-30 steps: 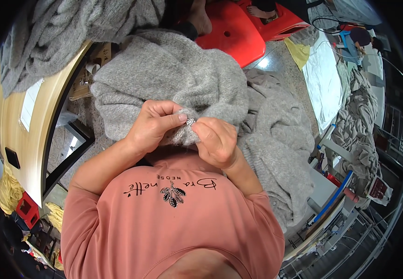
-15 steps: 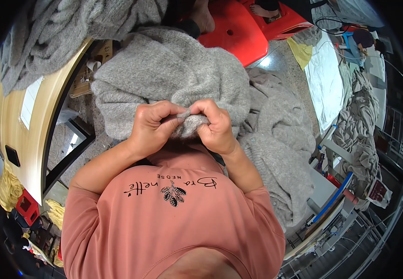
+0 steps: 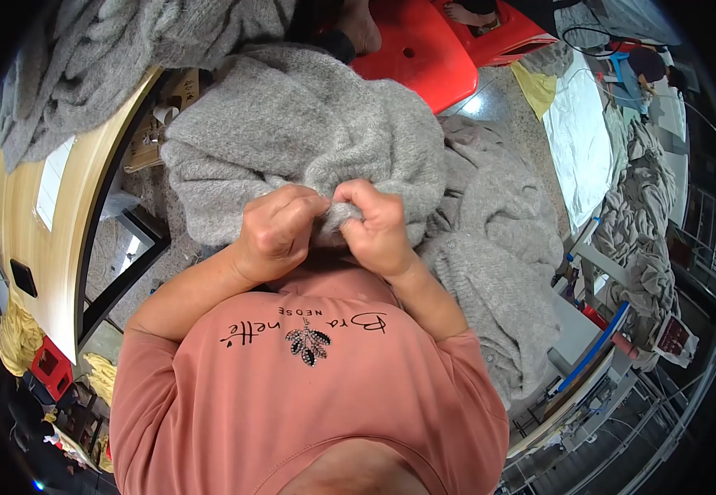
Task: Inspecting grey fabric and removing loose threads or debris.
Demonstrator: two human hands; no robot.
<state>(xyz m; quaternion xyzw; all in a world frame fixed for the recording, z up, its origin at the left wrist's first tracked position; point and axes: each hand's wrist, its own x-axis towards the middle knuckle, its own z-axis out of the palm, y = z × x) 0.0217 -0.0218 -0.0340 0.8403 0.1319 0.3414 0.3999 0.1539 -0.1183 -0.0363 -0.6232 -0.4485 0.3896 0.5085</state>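
Head view is filled at the bottom by a salmon-pink shirt (image 3: 308, 396), from which two bare forearms are raised toward the middle of the picture. Above them a large grey knitted garment (image 3: 292, 132) is bunched in front of the chest, and more grey knitwear (image 3: 498, 247) is heaped just to its right, trailing down past the right elbow. A pale wooden table (image 3: 61, 214) is seen curving along the left side, with another grey pile (image 3: 85, 58) lying on its far end. A red plastic stool (image 3: 415, 49) is seen beyond the garment, at the top.

The left hand (image 3: 275, 235) is held knuckles up, its fingers curled tight and pinched shut on a fold at the near edge of the grey knitted garment. The right hand (image 3: 378, 231) is set just beside it, likewise closed on the same fold, thumb pressed against bent fingers. The two fists are nearly touching, with a small ridge of cloth gathered between them. Both wrists are bent inward toward each other.
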